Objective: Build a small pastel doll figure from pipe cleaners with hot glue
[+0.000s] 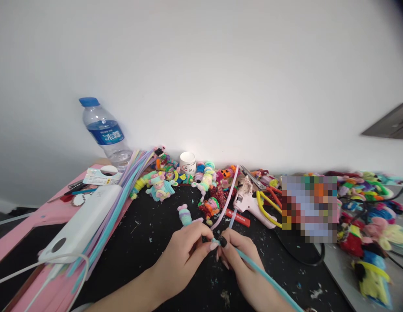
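Observation:
Close together over the black mat, my left hand (191,247) and my right hand (242,255) pinch the end of a light-blue pipe cleaner (266,277). Its long tail runs down to the lower right across my right hand. Fingers hide the very tip of it. Just beyond my left hand lies a small pipe-cleaner figure (185,215) in blue, purple and pink. A lilac pipe cleaner (227,201) lies past my fingers, beside a white glue gun (255,207) and a red stick-like piece (238,218) with white print.
A bundle of pastel pipe cleaners (119,212) lies by a white power bank (82,223) with a cable on the left. Behind stand a water bottle (105,130) and a paper cup (188,163). Scissors (253,177) and several colourful figures (378,216) line the back and right.

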The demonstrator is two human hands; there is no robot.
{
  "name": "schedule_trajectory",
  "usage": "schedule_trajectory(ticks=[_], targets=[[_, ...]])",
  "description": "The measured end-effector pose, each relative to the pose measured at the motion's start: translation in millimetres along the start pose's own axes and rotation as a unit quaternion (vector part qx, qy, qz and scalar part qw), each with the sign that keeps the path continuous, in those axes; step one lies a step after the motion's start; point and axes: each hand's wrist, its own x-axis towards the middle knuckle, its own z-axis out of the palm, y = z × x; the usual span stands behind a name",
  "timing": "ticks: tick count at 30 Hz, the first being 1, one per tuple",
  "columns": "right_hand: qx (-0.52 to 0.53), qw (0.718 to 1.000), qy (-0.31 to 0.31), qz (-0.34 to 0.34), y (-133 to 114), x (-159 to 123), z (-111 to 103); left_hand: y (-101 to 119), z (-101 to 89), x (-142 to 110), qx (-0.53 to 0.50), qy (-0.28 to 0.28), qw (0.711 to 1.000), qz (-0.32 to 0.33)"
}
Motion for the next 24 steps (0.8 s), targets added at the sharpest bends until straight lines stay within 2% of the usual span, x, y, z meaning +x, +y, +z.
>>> schedule_trajectory(ticks=[5,7,10,13,15,17,20,24], targets=[[0.001,1.0,-0.031,0.004,-1.2,-0.1,0.0,-8.0,7.6,-0.7,-0.108,0.001,0.992,-0.062],[-0.008,1.0,-0.026,-0.005,2.5,-0.4,-1.1,-7.4,6.2,0.0,-0.123,0.001,0.99,-0.067],[-0.003,1.0,-0.001,-0.024,9.8,-1.6,-2.2,-3.4,0.9,1.3,-0.062,-0.012,0.998,-0.027],[0.01,0.999,-0.015,-0.028,15.2,-2.5,-1.6,0.2,-3.2,1.8,0.006,-0.081,0.995,0.057],[0.01,0.999,-0.024,-0.026,16.8,-2.2,-1.0,0.8,-3.3,1.8,0.02,-0.108,0.991,0.077],[0.025,0.999,-0.003,-0.019,17.0,-1.1,-0.6,0.2,-1.8,1.9,-0.003,-0.093,0.995,0.045],[0.069,0.997,0.042,0.01,15.7,0.8,-0.8,-2.1,2.0,2.2,-0.086,-0.058,0.993,-0.057],[0.072,0.996,0.043,0.02,13.4,2.1,-1.0,-5.4,6.1,1.3,-0.156,-0.026,0.983,-0.096]])
